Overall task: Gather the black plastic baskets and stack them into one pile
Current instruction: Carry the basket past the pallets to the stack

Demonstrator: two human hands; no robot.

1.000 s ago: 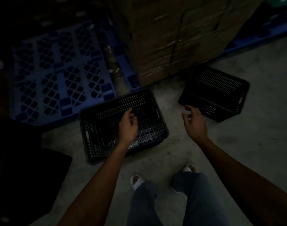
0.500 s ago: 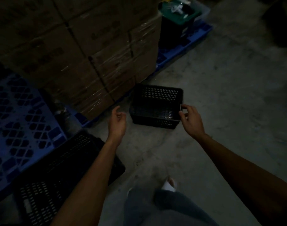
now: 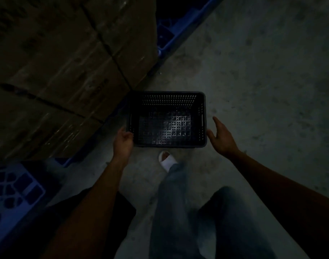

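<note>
**Black basket reached, nothing stacked yet**

Black plastic was what you had between your hands: one basket [image 3: 167,118] sat upright on the concrete floor [image 3: 262,71], mouth up and empty, just in front of your white slipper [image 3: 167,161]. Its left side lay close to the stack of cardboard boxes [image 3: 66,71], which stood on a blue pallet [image 3: 171,34] running off to the far side.

Your left hand [image 3: 122,142] was at the basket's near left corner, fingers curled at the rim; in that dim light I could not tell whether they had closed on it or only touched it. Your right hand [image 3: 222,136] was spread wide just beside the near right corner, fingers straight, holding nothing and seemingly not yet on the plastic.

As for progress, you were early in the job. No basket in view sat inside another, and this one was not yet lifted. A dark shape [image 3: 107,212] lay near your left arm, beside a second blue pallet [image 3: 15,193] at the near left; it may have been another basket, but it was too dark to say. By my reckoning, what remained was to grip this basket on both sides, carry it to the others and nest them into one pile.
</note>
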